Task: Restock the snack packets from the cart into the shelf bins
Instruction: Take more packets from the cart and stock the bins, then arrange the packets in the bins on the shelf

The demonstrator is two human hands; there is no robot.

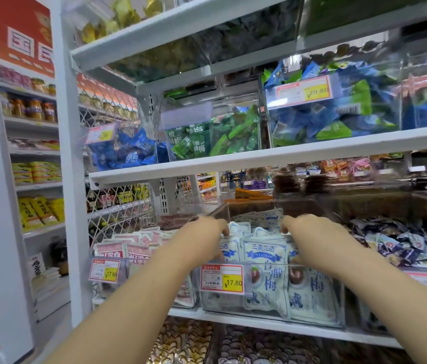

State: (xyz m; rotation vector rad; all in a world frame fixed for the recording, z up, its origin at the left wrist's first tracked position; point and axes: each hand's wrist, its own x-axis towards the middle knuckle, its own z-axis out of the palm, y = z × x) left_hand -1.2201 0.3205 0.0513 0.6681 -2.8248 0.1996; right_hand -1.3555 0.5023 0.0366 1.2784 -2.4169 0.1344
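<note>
The left hand and right hand, set apart, each pinch the white-and-blue snack packets standing in the clear bin on the shelf. The packets read 三蒸三晒, and the bin's price tag reads ¥17.80.

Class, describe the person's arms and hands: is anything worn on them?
Both forearms are bare; no sleeves show. The left hand and right hand wear no gloves, and neither wrist shows a watch or bracelet. Fingertips sit hidden among the white-and-blue packets, so rings cannot be judged.

¥17.80 tag on packet bin
</note>
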